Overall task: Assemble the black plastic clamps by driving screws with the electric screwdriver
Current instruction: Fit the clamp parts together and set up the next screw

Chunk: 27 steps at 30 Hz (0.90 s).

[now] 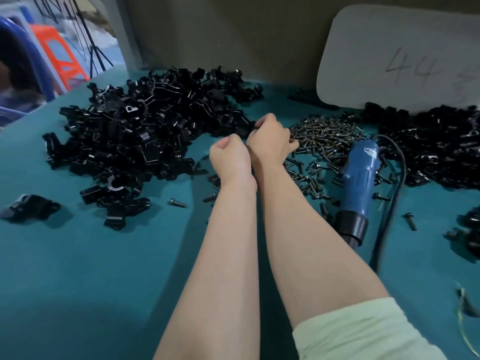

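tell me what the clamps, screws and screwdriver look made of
Clamps: glossy black plastic, judging by sharp white glints on moulded edges. Screws: probably metal, dark with tiny highlights. Screwdriver: blue body looks like smooth plastic with a soft sheen.

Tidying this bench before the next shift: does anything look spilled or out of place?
Yes. Loose screws lie outside the screw pile: one screw beside the clamp pile, another screw right of the electric screwdriver, which lies on its side among them.
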### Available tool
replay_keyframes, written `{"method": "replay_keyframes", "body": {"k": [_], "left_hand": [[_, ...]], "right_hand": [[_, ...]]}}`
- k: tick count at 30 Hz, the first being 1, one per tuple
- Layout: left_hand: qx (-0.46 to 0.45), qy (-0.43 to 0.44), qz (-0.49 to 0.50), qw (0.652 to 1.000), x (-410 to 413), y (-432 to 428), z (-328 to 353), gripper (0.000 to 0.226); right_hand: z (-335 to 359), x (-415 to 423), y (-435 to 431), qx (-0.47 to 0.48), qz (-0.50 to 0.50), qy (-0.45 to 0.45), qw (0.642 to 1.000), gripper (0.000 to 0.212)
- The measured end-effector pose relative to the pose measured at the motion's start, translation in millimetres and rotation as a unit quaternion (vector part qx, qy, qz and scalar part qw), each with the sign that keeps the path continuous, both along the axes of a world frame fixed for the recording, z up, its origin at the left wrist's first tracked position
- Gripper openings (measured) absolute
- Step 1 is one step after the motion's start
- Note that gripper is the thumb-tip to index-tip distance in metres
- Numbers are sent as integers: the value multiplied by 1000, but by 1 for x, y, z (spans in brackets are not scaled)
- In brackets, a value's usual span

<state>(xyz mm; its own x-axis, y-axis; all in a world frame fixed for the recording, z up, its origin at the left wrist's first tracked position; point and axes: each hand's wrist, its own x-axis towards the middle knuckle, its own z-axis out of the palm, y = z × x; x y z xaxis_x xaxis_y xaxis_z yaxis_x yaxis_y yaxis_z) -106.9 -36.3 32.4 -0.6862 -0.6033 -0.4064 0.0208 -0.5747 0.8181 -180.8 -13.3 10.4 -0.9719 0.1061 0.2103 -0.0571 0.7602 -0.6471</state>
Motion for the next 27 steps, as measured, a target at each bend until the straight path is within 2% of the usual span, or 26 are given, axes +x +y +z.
{"method": "replay_keyframes", "body": {"k": [1,3,5,9,11,13,15,17,20,24,27], "left_hand": [[-1,0,-8,1000,1,0,1,8],[-1,-7,-22,1000,3,0,1,17],[2,0,-26,1000,5,0,2,5],[-16,3,-15,1000,5,-3,-1,18],[-12,1,-23,1000,4,-2,-1,18],[-11,-8,-27,1000,3,1,-1,7],[-18,-18,-27,999,0,4,-2,25],[-28,-25,-24,999,-1,4,-2,40],[-15,-18,-29,999,1,5,0,26],[2,21,-36,999,4,11,9,26],[26,70,-87,993,11,23,28,25]], "right_hand": [[1,1,0,0,-4,7,1000,24],[1,2,2,17,-5,-1,1000,22],[-2,4,3,27,2,-16,1000,26],[-3,7,2,-8,27,9,1000,40],[0,3,2,11,65,-28,997,52],[3,-1,1,37,78,-75,993,51],[5,-5,0,36,59,-79,994,41],[6,-5,0,18,32,-66,997,36],[8,1,6,-29,22,-23,999,34],[33,18,23,-202,53,94,973,19],[58,35,45,-234,95,119,960,15]]}}
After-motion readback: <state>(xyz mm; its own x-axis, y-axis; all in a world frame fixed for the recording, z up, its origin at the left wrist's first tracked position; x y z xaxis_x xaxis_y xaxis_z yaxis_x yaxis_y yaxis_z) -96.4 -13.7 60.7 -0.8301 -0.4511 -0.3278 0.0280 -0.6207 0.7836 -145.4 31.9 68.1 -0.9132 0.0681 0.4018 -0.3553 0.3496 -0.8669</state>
